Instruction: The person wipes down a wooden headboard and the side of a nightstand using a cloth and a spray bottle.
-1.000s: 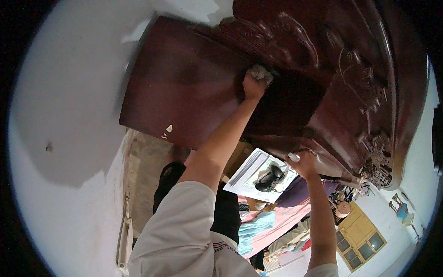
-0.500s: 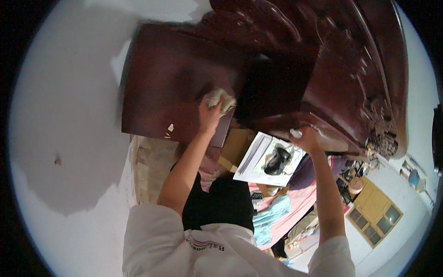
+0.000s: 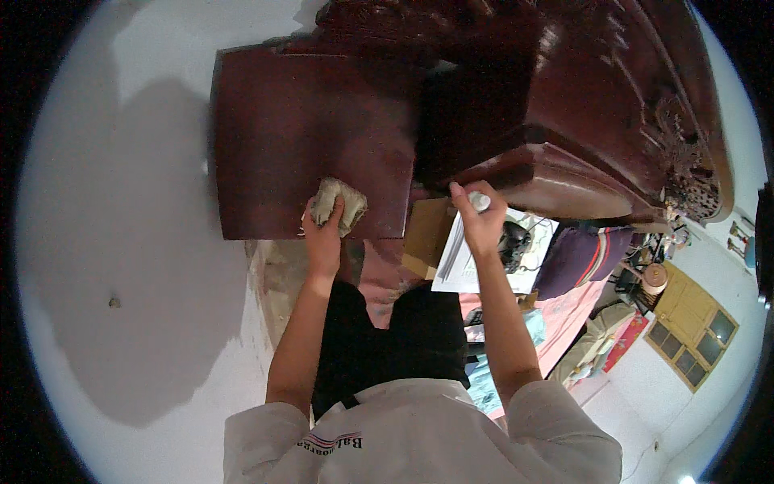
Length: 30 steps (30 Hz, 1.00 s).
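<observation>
Glossy dark-red table (image 3: pixel 314 121), straight ahead, seen from above. Near its front edge, beige cloth (image 3: pixel 353 210), bunched into a roughly square wad with no clear long axis. Just behind the wad, pinching it, left grip (image 3: pixel 322 230); hard to tell whether cloth and wood touch. Cloth directly beyond that grip's wrist, so left by far the nearer side; right grip (image 3: pixel 482 218) well apart, off past the table's right edge, curled around a small white object (image 3: pixel 480 202) of unclear kind. Below and beside it, stack of papers (image 3: pixel 451 270), with a black object (image 3: pixel 513 246) over them; just left, cardboard box (image 3: pixel 425 238). Farther right, purple cushion (image 3: pixel 572 266) with a striped band; ahead, carved dark wood panel (image 3: pixel 597 105). Farthest, yellow cabinet (image 3: pixel 685 302) with dark panes.
</observation>
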Each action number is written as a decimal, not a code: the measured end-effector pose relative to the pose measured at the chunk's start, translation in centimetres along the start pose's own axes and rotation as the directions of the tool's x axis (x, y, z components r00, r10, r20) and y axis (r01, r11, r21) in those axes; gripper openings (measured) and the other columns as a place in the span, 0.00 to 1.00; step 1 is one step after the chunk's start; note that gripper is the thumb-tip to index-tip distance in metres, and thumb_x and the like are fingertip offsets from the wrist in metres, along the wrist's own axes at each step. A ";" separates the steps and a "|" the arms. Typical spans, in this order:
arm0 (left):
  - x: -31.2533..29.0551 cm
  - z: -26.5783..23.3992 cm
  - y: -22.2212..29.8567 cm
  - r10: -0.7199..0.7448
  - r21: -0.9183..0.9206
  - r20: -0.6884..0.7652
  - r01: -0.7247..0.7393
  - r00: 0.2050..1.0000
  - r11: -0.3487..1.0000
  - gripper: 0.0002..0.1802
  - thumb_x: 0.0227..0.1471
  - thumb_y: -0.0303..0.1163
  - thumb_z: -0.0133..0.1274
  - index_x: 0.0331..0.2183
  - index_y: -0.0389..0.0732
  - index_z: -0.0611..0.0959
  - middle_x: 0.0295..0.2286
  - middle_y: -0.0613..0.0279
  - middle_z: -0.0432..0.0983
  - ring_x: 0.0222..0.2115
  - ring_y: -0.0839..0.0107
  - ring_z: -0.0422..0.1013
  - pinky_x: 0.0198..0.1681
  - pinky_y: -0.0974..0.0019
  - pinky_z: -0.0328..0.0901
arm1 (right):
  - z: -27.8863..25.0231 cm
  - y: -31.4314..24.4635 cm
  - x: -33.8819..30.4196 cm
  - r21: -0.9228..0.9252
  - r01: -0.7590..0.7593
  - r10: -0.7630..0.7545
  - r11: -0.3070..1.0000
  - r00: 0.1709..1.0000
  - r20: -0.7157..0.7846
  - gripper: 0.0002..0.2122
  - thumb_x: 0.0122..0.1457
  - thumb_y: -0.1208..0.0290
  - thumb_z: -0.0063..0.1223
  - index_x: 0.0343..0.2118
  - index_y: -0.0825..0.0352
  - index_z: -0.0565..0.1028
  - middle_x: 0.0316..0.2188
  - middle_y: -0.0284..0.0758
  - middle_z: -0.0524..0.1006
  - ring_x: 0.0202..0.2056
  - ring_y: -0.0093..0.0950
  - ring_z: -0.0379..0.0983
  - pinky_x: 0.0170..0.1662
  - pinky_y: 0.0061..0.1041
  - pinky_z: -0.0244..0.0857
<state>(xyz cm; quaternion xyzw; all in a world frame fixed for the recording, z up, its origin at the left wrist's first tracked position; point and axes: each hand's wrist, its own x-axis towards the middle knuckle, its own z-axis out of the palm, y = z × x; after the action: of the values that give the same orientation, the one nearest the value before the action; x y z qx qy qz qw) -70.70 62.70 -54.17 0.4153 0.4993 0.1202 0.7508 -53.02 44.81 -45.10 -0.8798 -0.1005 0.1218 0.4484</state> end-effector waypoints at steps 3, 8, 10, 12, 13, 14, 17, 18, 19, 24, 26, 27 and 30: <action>-1.3 -0.5 1.2 0.084 0.188 0.061 -0.094 0.995 0.978 0.21 0.60 0.35 0.60 0.50 0.33 0.76 0.46 0.61 0.75 0.47 0.73 0.70 0.51 0.68 0.65 | 3.7 -1.3 -0.7 0.203 -0.078 0.074 0.976 0.997 0.027 0.13 0.55 0.66 0.69 0.28 0.68 0.76 0.23 0.30 0.76 0.28 0.18 0.68 0.34 0.22 0.65; -1.5 -1.6 0.0 0.060 0.208 0.000 -0.059 0.998 0.976 0.22 0.59 0.33 0.61 0.51 0.33 0.76 0.44 0.62 0.76 0.45 0.73 0.71 0.51 0.68 0.66 | 7.3 -1.1 -1.0 0.477 0.016 -0.068 0.879 0.993 0.093 0.13 0.57 0.69 0.64 0.40 0.67 0.73 0.32 0.33 0.76 0.33 0.23 0.70 0.40 0.24 0.66; -1.7 -2.3 -0.9 0.140 0.319 -0.018 -0.127 0.990 0.939 0.22 0.58 0.32 0.61 0.50 0.33 0.76 0.45 0.61 0.76 0.45 0.72 0.71 0.50 0.68 0.66 | 7.9 -1.0 -0.6 0.325 0.081 -0.127 0.942 0.984 0.122 0.15 0.59 0.68 0.63 0.44 0.68 0.71 0.35 0.38 0.77 0.35 0.27 0.73 0.41 0.26 0.67; -1.5 -3.0 -0.8 0.109 0.289 0.029 -0.113 0.994 0.951 0.22 0.58 0.32 0.62 0.50 0.33 0.76 0.45 0.61 0.76 0.45 0.72 0.70 0.50 0.67 0.66 | 8.2 -1.7 -0.5 0.271 0.020 -0.067 0.962 0.984 0.165 0.16 0.59 0.67 0.64 0.45 0.69 0.71 0.35 0.40 0.78 0.36 0.28 0.75 0.42 0.28 0.68; -1.4 -3.0 -0.7 0.077 0.240 0.027 -0.081 0.997 0.967 0.22 0.58 0.32 0.62 0.50 0.33 0.76 0.45 0.60 0.75 0.45 0.72 0.70 0.50 0.67 0.66 | 8.1 -1.9 -0.2 0.242 -0.008 -0.040 0.970 0.980 0.193 0.17 0.58 0.68 0.65 0.44 0.70 0.71 0.36 0.40 0.79 0.38 0.27 0.76 0.43 0.28 0.69; -1.3 -3.1 -0.6 0.045 0.190 0.025 -0.049 0.999 0.981 0.22 0.58 0.32 0.62 0.50 0.33 0.76 0.45 0.60 0.75 0.46 0.71 0.70 0.50 0.67 0.66 | 8.4 -1.7 0.0 0.290 -0.021 -0.032 0.957 0.984 0.178 0.16 0.58 0.69 0.65 0.43 0.69 0.70 0.36 0.40 0.79 0.38 0.26 0.76 0.42 0.27 0.69; -1.3 -2.7 -0.5 -0.018 0.046 -0.041 0.019 0.999 0.999 0.22 0.58 0.32 0.62 0.50 0.33 0.76 0.46 0.59 0.75 0.46 0.71 0.70 0.50 0.67 0.66 | 10.3 -1.0 1.1 0.423 -0.042 -0.008 0.905 0.993 0.116 0.15 0.58 0.70 0.66 0.41 0.68 0.70 0.36 0.38 0.79 0.37 0.23 0.74 0.41 0.24 0.68; -1.4 -2.2 -0.4 -0.034 0.011 -0.011 0.034 0.999 0.999 0.22 0.58 0.31 0.62 0.51 0.33 0.75 0.46 0.59 0.75 0.46 0.70 0.70 0.50 0.67 0.66 | 10.7 -0.3 1.6 0.453 -0.043 0.010 0.891 0.997 0.077 0.15 0.58 0.71 0.66 0.41 0.68 0.70 0.35 0.37 0.79 0.36 0.21 0.74 0.40 0.23 0.68; -1.4 -2.2 -0.3 -0.046 -0.021 0.010 0.046 0.999 0.999 0.23 0.58 0.31 0.62 0.51 0.33 0.75 0.46 0.59 0.75 0.46 0.70 0.70 0.50 0.67 0.66 | 11.3 -0.1 2.3 0.488 -0.045 0.026 0.871 0.999 0.046 0.15 0.58 0.71 0.66 0.40 0.67 0.70 0.34 0.35 0.78 0.35 0.20 0.73 0.39 0.22 0.67; -1.6 -2.7 -0.5 -0.078 0.006 -0.029 0.078 0.997 0.997 0.24 0.58 0.31 0.61 0.53 0.34 0.74 0.48 0.59 0.74 0.47 0.70 0.69 0.52 0.67 0.65 | 12.6 -0.5 5.6 0.625 -0.101 0.125 0.774 0.992 0.005 0.11 0.61 0.69 0.63 0.38 0.66 0.71 0.31 0.26 0.73 0.32 0.16 0.66 0.37 0.19 0.63; -1.5 -2.8 -0.6 -0.121 -0.042 -0.001 0.121 0.993 0.992 0.26 0.58 0.29 0.60 0.56 0.36 0.71 0.51 0.59 0.71 0.51 0.69 0.68 0.55 0.65 0.64 | 13.0 -0.5 6.7 0.681 -0.083 0.157 0.728 0.986 -0.048 0.10 0.64 0.65 0.60 0.36 0.65 0.71 0.31 0.26 0.72 0.32 0.16 0.64 0.36 0.18 0.61; -1.1 -3.3 -1.2 -0.147 -0.046 0.002 0.147 0.989 0.988 0.29 0.58 0.27 0.59 0.59 0.39 0.68 0.55 0.59 0.68 0.55 0.68 0.66 0.57 0.64 0.63 | 13.3 -0.6 7.3 0.756 -0.034 0.155 0.654 0.984 -0.089 0.15 0.68 0.56 0.52 0.34 0.65 0.71 0.29 0.25 0.69 0.32 0.16 0.60 0.37 0.19 0.57; -0.8 -4.6 -2.2 -0.112 0.051 0.062 0.109 0.992 0.993 0.35 0.58 0.25 0.59 0.62 0.42 0.63 0.58 0.59 0.66 0.59 0.66 0.64 0.60 0.61 0.62 | 14.4 -0.8 8.5 0.701 0.042 0.131 0.712 0.973 -0.191 0.22 0.70 0.47 0.42 0.35 0.64 0.73 0.30 0.29 0.72 0.32 0.19 0.65 0.37 0.22 0.59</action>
<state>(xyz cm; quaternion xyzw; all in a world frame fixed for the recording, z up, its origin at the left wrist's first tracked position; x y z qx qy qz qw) -75.53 63.20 -56.02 0.4083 0.4998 0.0532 0.7620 -49.37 58.70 -53.68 -0.6542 0.0262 0.0606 0.7534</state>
